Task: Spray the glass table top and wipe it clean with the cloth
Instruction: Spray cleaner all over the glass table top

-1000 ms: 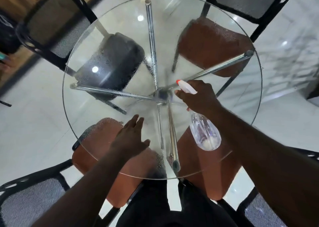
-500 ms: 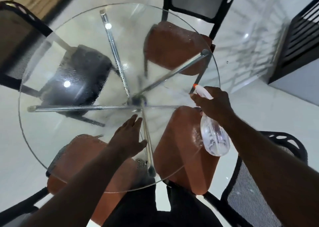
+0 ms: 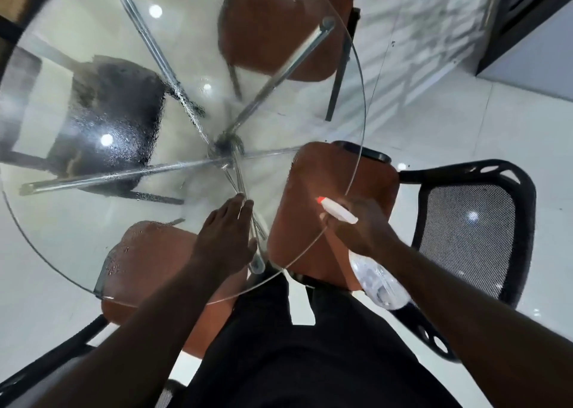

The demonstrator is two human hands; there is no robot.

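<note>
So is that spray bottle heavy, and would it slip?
Probably light: the clear spray bottle looks mostly empty, and the right hand holds it alone. Possibly slippery if wet, since droplets dot the glass table top.

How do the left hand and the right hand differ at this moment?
The left hand rests flat with straight fingers on the glass table top; the right hand grips the spray bottle. The left is inside the rim, the right at its edge. Both are bare.

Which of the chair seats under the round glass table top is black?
The padded black chair seat at the left. The other three seats, at the far side, near right and near left, are reddish-brown.
</note>
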